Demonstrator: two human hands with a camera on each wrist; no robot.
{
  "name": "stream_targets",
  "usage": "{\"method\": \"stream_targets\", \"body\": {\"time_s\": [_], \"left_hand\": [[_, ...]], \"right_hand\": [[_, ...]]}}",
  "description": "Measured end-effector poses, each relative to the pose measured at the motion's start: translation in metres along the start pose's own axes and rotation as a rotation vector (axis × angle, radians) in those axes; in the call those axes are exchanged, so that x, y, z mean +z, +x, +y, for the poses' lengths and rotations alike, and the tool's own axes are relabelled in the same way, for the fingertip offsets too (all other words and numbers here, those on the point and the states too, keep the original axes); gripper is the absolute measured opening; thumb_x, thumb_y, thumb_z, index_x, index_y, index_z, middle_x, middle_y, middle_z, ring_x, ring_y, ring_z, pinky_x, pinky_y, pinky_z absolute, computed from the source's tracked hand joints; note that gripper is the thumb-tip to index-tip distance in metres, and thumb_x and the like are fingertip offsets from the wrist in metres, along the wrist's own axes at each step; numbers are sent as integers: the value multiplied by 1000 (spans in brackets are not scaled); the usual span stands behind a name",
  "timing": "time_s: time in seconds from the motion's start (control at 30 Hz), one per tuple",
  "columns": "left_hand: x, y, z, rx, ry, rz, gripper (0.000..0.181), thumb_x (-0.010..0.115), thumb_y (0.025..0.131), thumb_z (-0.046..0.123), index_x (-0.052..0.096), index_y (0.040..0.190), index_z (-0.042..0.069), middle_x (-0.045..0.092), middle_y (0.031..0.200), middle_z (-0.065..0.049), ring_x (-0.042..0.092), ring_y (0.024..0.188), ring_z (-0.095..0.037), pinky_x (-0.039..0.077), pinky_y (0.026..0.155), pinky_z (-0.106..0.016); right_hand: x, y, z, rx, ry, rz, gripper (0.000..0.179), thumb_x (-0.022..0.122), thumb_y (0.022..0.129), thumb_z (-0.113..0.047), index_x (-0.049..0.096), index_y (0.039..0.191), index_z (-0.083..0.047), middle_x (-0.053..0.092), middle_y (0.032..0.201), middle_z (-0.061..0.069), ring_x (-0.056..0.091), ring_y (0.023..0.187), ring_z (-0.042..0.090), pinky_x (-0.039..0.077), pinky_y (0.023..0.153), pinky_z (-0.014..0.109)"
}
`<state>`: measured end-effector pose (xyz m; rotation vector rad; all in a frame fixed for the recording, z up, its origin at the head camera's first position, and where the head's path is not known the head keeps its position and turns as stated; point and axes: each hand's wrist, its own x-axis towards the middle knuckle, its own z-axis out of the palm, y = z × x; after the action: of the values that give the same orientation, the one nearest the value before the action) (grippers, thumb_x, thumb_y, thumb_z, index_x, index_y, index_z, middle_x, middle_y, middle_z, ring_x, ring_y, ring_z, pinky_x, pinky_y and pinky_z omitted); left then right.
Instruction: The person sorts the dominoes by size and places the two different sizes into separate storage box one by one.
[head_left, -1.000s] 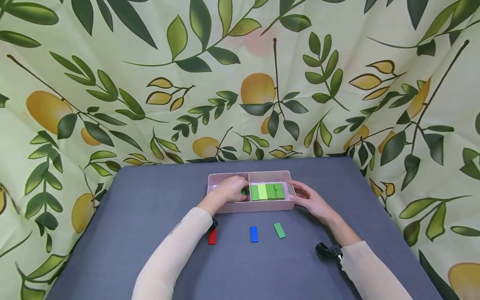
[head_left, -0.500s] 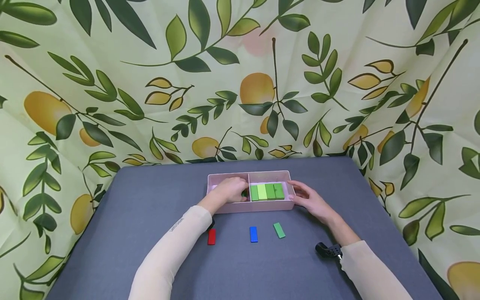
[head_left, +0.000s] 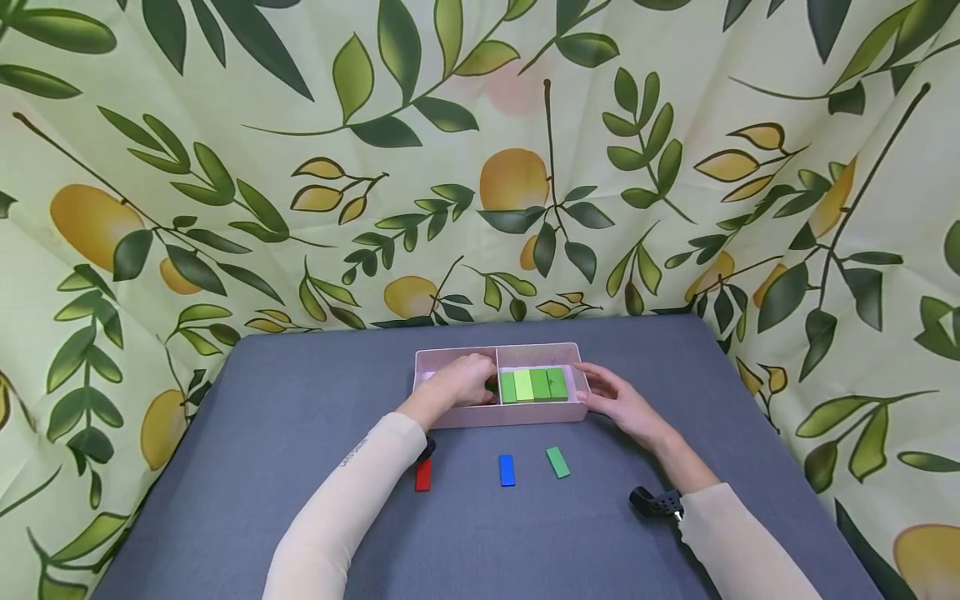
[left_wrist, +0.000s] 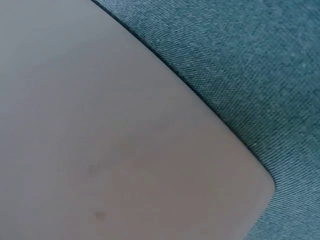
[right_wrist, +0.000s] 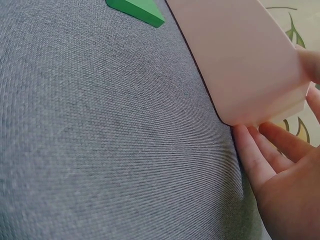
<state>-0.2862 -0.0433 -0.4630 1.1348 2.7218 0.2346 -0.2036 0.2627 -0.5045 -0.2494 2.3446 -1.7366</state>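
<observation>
Left hand (head_left: 459, 382) is curling its fingers over 1 dark green block (head_left: 489, 385) inside the pink tray (head_left: 510, 413) (grip partly hidden); right hand (head_left: 615, 398), fingers relaxed, is bracing the tray's end, which should be kept steady.

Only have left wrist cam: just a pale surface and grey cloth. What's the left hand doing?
Observer: The left hand is inside the pink box's left compartment, fingers curled over something dark green; what it is stays hidden.
Operator: Right hand?
Observer: The right hand rests against the box's right end, fingers relaxed.
Operator: Anything in the box?
Observer: A row of green blocks in the right compartment.
Operator: Loose pieces?
Observer: On the table before the box: a red block, a blue block and a green block.
</observation>
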Motion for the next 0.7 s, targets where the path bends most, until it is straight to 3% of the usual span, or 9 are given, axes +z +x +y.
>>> {"method": "stream_targets", "body": {"time_s": [0.2, 0.37, 0.53, 0.7], "left_hand": [[-3, -7, -1, -43, 15, 27, 12, 80, 88, 24, 73, 90, 14, 63, 82, 5, 57, 76, -13, 52, 75, -32], [-15, -20, 2, -83, 44, 58, 16, 75, 93, 28, 75, 101, 15, 69, 96, 4, 61, 85, -15, 53, 81, -36], [-26, -33, 6, -59, 94, 95, 22, 74, 95, 29, 75, 110, 13, 72, 108, 1, 65, 97, -18, 55, 84, -38], [-33, -43, 9, -17, 141, 141, 22, 73, 95, 27, 76, 112, 12, 72, 110, -1, 66, 98, -20, 56, 80, -37]], "right_hand": [[1, -1, -1, 5, 9, 4, 63, 67, 100, -25, 39, 155, -11, 40, 154, 25, 45, 136, 42, 43, 103, 37], [2, -1, -1, 5, 2, 4, 63, 66, 101, -25, 39, 156, -11, 39, 155, 25, 43, 138, 43, 41, 107, 45], [3, -1, -2, 8, -11, 9, 63, 66, 101, -27, 38, 156, -12, 38, 155, 25, 42, 138, 42, 37, 109, 54], [3, -1, -2, 8, -12, 12, 63, 66, 101, -27, 38, 156, -12, 37, 156, 25, 42, 138, 43, 36, 109, 55]]}}
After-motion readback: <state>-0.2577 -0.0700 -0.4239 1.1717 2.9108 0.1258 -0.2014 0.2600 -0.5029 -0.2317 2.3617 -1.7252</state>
